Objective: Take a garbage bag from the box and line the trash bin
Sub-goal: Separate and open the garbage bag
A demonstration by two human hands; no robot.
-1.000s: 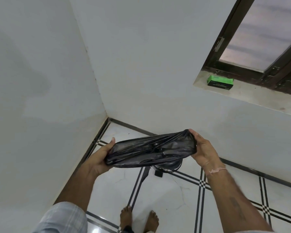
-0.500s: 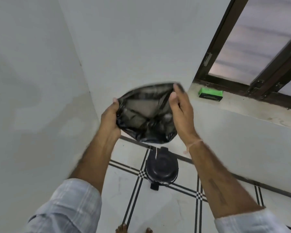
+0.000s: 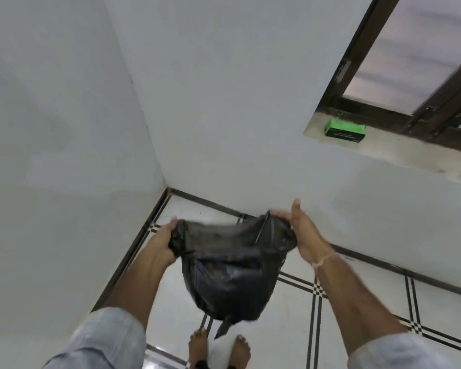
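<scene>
Person, head view: pale sleeves, bare forearms, barefoot.
Left sleeve (image 3: 99, 342) light grey-blue, loose and creased, with a faint line pattern that is blurred. Right sleeve (image 3: 394, 352) same pale cloth, soft-edged. Thin pale thread (image 3: 324, 259) tied round right wrist. Left hand (image 3: 165, 238) and right hand (image 3: 304, 233) bare. Left foot (image 3: 197, 347) and right foot (image 3: 241, 351) bare, light nails.

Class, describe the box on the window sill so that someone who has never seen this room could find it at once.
Look to the dark-framed window at the upper right. A pale sill runs below it, and the box lies at the sill's left end. It is small, flat and bright green, the only vivid colour here; the bag is black.
</scene>
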